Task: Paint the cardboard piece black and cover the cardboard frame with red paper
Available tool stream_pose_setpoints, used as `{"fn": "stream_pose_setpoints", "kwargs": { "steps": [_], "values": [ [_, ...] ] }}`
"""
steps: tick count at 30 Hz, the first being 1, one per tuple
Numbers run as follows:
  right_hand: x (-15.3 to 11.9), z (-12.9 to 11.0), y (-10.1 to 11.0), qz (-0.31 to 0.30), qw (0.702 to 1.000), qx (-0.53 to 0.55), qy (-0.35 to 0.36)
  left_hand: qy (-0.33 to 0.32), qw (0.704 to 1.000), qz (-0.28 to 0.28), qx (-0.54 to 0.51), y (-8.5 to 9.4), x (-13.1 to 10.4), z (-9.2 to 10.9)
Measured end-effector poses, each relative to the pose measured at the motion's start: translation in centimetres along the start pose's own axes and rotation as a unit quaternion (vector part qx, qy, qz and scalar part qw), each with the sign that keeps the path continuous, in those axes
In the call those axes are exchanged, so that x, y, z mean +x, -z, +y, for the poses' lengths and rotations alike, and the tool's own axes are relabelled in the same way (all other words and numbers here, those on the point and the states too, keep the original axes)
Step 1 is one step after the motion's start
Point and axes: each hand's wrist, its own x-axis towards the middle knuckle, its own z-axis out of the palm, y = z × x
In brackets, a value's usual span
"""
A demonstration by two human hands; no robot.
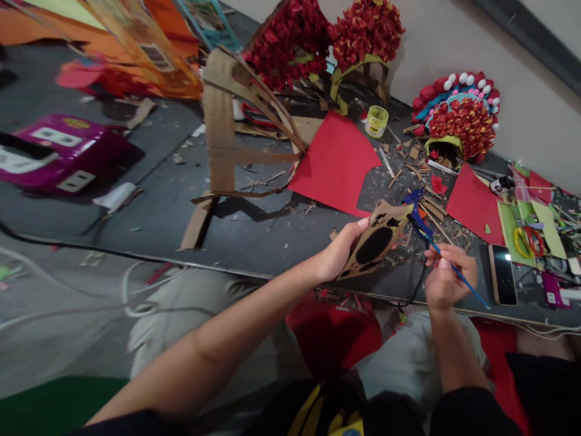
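Near the table's front edge, my left hand [340,248] is closed round the edge of a tan cardboard piece [373,245], which is tilted and has a large black oval and smaller black patches on it. My right hand [451,272] pinches a thin blue paintbrush [467,281]. The brush's upper end points toward a dark blue crumpled scrap [416,212] beside the cardboard's right corner; whether they touch, I cannot tell. Left of my hands stands a cardboard frame of curved strips [221,139]. A red paper sheet [336,160] lies flat behind my left hand.
Red ruffled headpieces [463,121] stand along the wall. A small yellow jar [376,121] sits amid cardboard scraps. To the right lie a phone [503,275], scissors [526,242] and another red sheet [476,203]. A purple box-like object [68,151] is at left. Cables hang below the edge.
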Motion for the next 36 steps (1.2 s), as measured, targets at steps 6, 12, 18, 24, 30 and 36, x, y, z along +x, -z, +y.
{"fn": "stream_pose_setpoints", "kwargs": {
  "steps": [6,12,18,24,30,36],
  "values": [
    [-0.19,0.08,0.08,-0.071,0.995,-0.027,0.064,0.001,1.000,0.000,0.006,0.15,-0.01,-0.14],
    [-0.21,0.09,0.23,-0.084,0.993,-0.055,0.067,-0.008,1.000,-0.010,-0.012,0.55,0.06,-0.50],
    [-0.04,0.30,0.33,-0.061,0.994,-0.055,0.076,-0.009,1.000,-0.019,-0.023,0.88,0.08,-0.76],
    [0.14,0.25,0.31,-0.084,0.992,-0.037,0.085,-0.003,1.000,-0.007,-0.020,0.76,-0.02,-0.54],
    [0.09,0.49,0.53,-0.052,0.995,-0.049,0.067,-0.002,1.000,-0.011,-0.023,0.79,0.03,-0.55],
    [0.05,0.81,0.62,-0.051,0.996,-0.046,0.060,-0.034,0.998,-0.020,-0.040,0.86,0.12,-0.68]
  ]
}}
